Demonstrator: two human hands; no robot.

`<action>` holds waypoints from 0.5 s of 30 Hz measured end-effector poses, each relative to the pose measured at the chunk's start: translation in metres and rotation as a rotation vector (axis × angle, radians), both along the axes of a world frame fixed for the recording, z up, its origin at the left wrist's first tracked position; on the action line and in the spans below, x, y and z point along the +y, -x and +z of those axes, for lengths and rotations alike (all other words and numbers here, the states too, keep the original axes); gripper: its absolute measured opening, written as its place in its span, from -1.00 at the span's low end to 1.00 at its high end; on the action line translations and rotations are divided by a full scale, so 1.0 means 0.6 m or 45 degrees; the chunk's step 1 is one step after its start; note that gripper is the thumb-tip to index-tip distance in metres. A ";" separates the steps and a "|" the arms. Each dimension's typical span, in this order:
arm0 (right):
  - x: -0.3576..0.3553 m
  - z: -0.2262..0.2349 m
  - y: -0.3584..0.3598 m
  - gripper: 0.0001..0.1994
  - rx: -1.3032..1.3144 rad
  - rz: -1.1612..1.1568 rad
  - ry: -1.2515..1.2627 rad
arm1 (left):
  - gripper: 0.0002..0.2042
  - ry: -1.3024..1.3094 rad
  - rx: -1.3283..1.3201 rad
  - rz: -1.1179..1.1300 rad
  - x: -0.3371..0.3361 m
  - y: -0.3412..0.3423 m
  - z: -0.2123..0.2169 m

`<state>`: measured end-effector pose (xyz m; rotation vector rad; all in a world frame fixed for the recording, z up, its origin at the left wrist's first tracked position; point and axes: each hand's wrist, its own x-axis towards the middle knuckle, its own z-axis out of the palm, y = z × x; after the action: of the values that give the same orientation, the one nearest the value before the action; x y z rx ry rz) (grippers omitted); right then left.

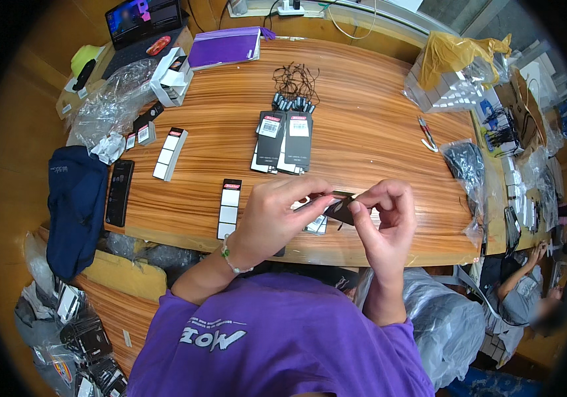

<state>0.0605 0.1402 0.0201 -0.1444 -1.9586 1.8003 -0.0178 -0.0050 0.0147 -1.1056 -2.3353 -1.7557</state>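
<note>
My left hand [277,215] and my right hand [382,218] meet over the near edge of the wooden table [376,126]. Together they pinch a small black card tag [341,210] between fingertips. A few more tags [316,226] lie under my left hand. Two piles of black tags with white labels [283,140] lie beyond, with a bundle of black strings and clips [294,89] behind them. A black strip of white stickers [229,208] lies left of my left hand.
Another sticker strip [169,153], a black phone [119,192], crumpled plastic bags [108,106], a laptop [144,23], a purple folder [225,46]. Right: pens [427,133], a bag of black items [465,165], white boxes under a yellow bag [452,73]. A person sits on the floor [528,294].
</note>
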 end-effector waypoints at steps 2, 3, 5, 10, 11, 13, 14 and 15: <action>0.002 -0.005 0.001 -0.75 -0.012 -0.006 0.035 | -0.86 -0.023 0.007 -0.029 0.005 -0.002 -0.006; 0.003 -0.007 0.001 -0.75 -0.017 -0.010 0.051 | -0.86 -0.016 0.017 -0.040 0.008 -0.004 -0.008; 0.006 -0.010 0.003 -0.75 -0.026 -0.015 0.029 | -0.86 -0.004 0.035 -0.045 0.010 -0.005 -0.009; 0.004 -0.007 0.004 -0.75 -0.035 -0.006 0.030 | -0.85 0.017 0.035 -0.035 0.011 -0.005 -0.006; 0.004 -0.008 0.006 -0.75 -0.032 -0.004 0.027 | -0.85 0.014 0.048 -0.043 0.010 -0.005 -0.006; 0.003 -0.011 0.008 -0.74 -0.026 0.005 0.044 | -0.85 0.005 0.072 -0.056 0.010 -0.003 -0.007; 0.001 -0.012 0.009 -0.74 -0.022 0.011 0.066 | -0.85 0.011 0.066 -0.060 0.009 -0.002 -0.007; 0.000 -0.013 0.010 -0.74 -0.019 0.016 0.087 | -0.85 0.016 0.058 -0.064 0.009 -0.001 -0.006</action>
<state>0.0547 0.1404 0.0121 -0.1688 -1.9131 1.8803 -0.0174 0.0006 0.0111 -1.2033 -2.3151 -1.7147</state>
